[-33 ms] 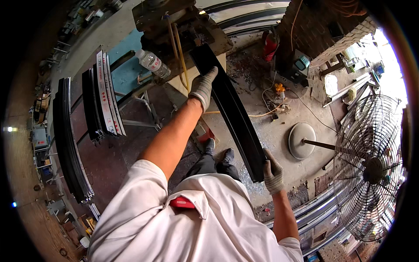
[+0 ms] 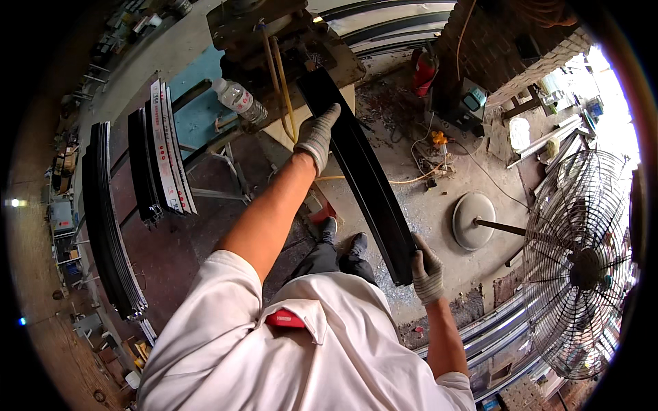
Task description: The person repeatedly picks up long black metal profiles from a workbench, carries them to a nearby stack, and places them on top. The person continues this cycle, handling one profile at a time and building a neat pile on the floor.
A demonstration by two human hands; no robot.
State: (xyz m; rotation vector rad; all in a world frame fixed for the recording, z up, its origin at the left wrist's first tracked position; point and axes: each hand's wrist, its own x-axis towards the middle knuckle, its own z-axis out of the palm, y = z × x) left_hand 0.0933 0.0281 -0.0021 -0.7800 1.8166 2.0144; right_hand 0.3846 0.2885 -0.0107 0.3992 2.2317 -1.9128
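Note:
A long black metal profile (image 2: 360, 171) slants in front of me, its far end beside a dark machine bench and its near end by my right side. My left hand (image 2: 317, 137), in a striped grey work glove, is closed on its left edge toward the far part. Gloved the same way, my right hand (image 2: 428, 270) grips its right edge at the near end, thumb up along the side. The fingers of both hands are partly hidden under the profile.
Black and white profiles (image 2: 168, 147) lie stacked on a rack at left, with more black profiles (image 2: 103, 219) beyond. A water bottle (image 2: 240, 101) stands by the machine bench (image 2: 336, 55). At right are a large fan (image 2: 582, 267), its round base (image 2: 473, 220) and floor cables.

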